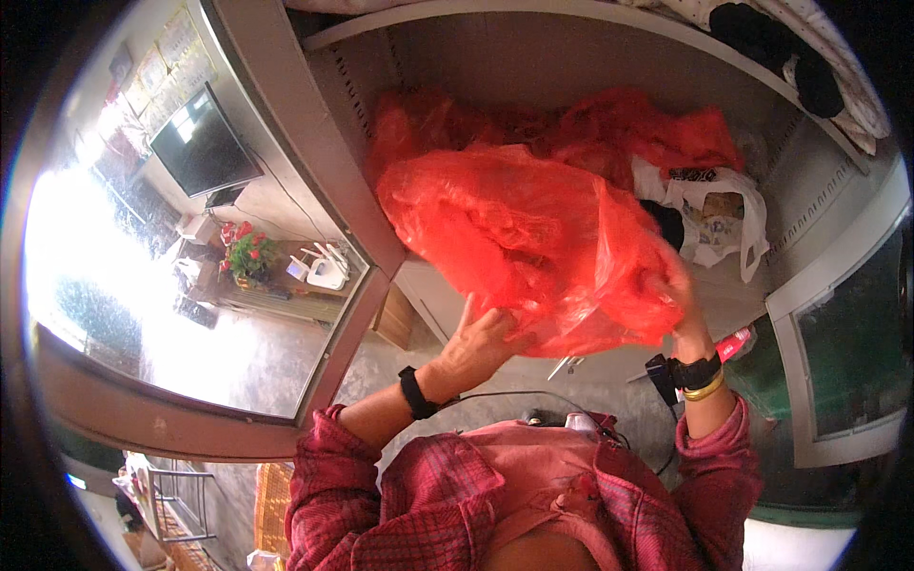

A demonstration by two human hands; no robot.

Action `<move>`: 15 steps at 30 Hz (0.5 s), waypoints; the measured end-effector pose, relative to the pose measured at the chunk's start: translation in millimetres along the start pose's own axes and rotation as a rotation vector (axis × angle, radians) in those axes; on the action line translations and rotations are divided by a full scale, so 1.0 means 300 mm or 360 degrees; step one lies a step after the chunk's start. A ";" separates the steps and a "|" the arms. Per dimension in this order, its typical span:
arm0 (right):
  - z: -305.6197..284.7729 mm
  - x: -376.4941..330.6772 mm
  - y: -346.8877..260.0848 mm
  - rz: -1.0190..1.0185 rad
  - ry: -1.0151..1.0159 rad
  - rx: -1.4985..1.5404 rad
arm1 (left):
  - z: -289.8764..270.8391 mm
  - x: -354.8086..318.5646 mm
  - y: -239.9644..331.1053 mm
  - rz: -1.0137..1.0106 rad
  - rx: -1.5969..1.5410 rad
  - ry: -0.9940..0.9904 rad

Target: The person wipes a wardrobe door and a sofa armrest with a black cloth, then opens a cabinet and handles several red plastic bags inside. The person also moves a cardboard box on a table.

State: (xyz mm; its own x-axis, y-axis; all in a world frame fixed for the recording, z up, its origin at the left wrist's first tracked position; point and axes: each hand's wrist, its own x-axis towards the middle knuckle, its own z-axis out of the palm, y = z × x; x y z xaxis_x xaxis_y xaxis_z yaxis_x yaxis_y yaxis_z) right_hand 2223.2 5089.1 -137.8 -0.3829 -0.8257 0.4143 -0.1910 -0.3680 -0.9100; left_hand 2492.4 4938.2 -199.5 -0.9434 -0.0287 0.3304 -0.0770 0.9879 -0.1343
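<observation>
A large, thin red plastic bag [514,209] spreads crumpled between my hands at the front of a cabinet shelf. My left hand [481,343] grips its lower edge, with one finger pointing up against the film. At the bag's right end, my right hand [678,300] is closed on the plastic, its fingers partly covered by the red film. What the bag may contain cannot be made out. More red plastic bags [657,128] lie bunched behind it on the shelf. To their right sits a white plastic bag [743,195] with loop handles, with something dark beside it.
Cabinet walls and an upper shelf edge [552,11] frame the space, with cloth lying above. An open glass door [333,366] stands at the left, another glass door [847,381] at the right. The left glass shows a screen [205,143] and a potted red-flowered plant [249,255].
</observation>
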 end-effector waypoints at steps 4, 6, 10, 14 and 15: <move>-0.052 -0.053 -0.027 -0.0308 0.0189 -0.1186 | -0.057 -0.067 -0.018 -0.0248 -0.0533 0.0007; -0.040 -0.076 -0.054 -0.0401 0.0055 -0.1505 | -0.133 -0.083 -0.006 -0.0201 -0.0837 0.0192; 0.023 -0.113 -0.105 -0.0506 -0.0200 -0.1456 | -0.279 -0.084 0.021 0.0177 -0.0376 0.1343; 0.048 -0.150 -0.113 -0.0372 -0.0081 -0.1114 | -0.237 0.009 -0.081 -0.0505 0.0199 0.0356; 0.041 -0.158 -0.108 -0.0241 0.0080 -0.0907 | -0.208 0.008 -0.105 -0.0563 -0.0045 0.0174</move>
State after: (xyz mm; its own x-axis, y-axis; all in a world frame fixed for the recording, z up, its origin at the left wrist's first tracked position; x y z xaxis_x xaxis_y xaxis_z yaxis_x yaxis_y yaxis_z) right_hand 2258.7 5134.9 -128.3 -0.3529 -0.7556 0.5518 -0.6972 -0.1809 -0.6937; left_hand 2512.7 4916.4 -136.2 -0.8198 -0.3544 0.4499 -0.3820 0.9236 0.0315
